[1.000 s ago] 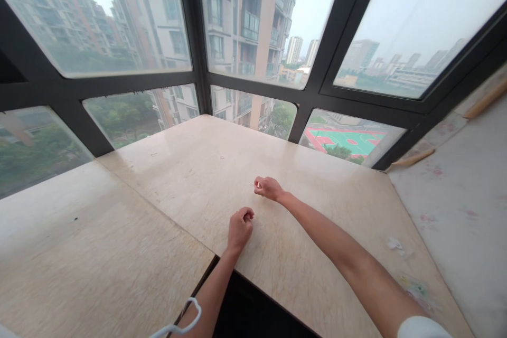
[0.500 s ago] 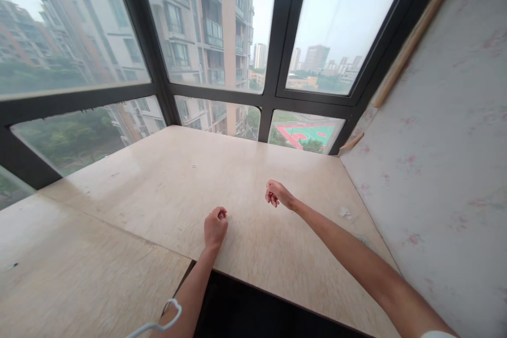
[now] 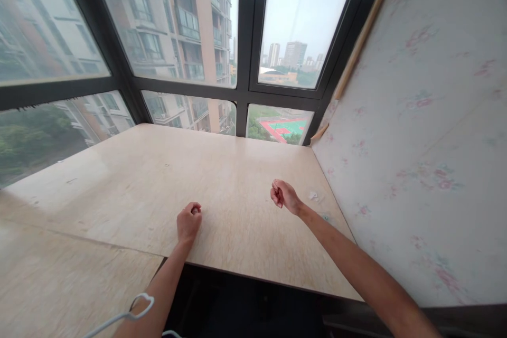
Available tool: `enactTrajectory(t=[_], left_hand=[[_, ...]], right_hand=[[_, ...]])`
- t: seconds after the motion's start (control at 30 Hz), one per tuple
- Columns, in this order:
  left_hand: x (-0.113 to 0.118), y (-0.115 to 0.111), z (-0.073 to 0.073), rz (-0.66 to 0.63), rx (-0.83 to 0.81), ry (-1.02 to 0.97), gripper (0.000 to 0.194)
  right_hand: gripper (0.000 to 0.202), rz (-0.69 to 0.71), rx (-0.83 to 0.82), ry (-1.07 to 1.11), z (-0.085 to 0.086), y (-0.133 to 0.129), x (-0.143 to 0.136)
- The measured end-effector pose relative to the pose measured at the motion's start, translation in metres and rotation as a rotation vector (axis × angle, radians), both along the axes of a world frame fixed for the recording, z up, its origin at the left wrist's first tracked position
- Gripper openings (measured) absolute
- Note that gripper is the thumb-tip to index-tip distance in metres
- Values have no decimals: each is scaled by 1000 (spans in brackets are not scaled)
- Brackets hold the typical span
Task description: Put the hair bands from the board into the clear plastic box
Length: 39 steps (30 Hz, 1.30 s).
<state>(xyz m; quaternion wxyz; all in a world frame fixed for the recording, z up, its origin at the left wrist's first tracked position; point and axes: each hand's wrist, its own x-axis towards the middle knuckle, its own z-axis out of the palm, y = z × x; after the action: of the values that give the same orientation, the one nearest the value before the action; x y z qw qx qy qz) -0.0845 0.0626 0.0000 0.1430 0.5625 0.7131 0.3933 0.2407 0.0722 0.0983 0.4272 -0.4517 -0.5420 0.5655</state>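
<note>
Curling fingers (image 3: 277,196) over the bench (image 3: 233,222), left hand (image 3: 189,223) and right hand (image 3: 285,196) sit apart; whether gripping anything, I can't tell.

The person's left hand (image 3: 189,222) and right hand (image 3: 285,196) are bare, as are the left forearm (image 3: 171,272) and the right forearm (image 3: 348,256), each tapering smoothly toward the hand. A thin white cord (image 3: 116,318), its end bent into a rounded loop, overlies the left forearm; its attachment is unclear.
</note>
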Motion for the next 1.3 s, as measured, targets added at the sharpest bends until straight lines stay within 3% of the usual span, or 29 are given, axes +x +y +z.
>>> enactTrajectory(t=[0.23, 0.37, 0.47, 0.73, 0.97, 1.13, 1.3], left_hand=[[1, 4, -1, 39, -65, -28, 21], [3, 4, 2, 48, -90, -28, 21], [5, 4, 6, 58, -102, -19, 21], [7, 3, 7, 64, -100, -25, 21], [4, 4, 3, 66, -80, -15, 20], [3, 8, -1, 70, -71, -4, 21], [2, 13, -3, 93, -94, -18, 23]], right_hand=[[33, -463, 147, -125, 17, -74, 67], [40, -738, 174, -313, 12, -113, 117], [42, -869, 178, -367, 6, -129, 139], [43, -790, 82, -591, -18, -140, 150], [37, -721, 22, -638, -48, -134, 158], [44, -731, 25, -611, -56, -135, 151], [49, -806, 63, -575, -68, -145, 127]])
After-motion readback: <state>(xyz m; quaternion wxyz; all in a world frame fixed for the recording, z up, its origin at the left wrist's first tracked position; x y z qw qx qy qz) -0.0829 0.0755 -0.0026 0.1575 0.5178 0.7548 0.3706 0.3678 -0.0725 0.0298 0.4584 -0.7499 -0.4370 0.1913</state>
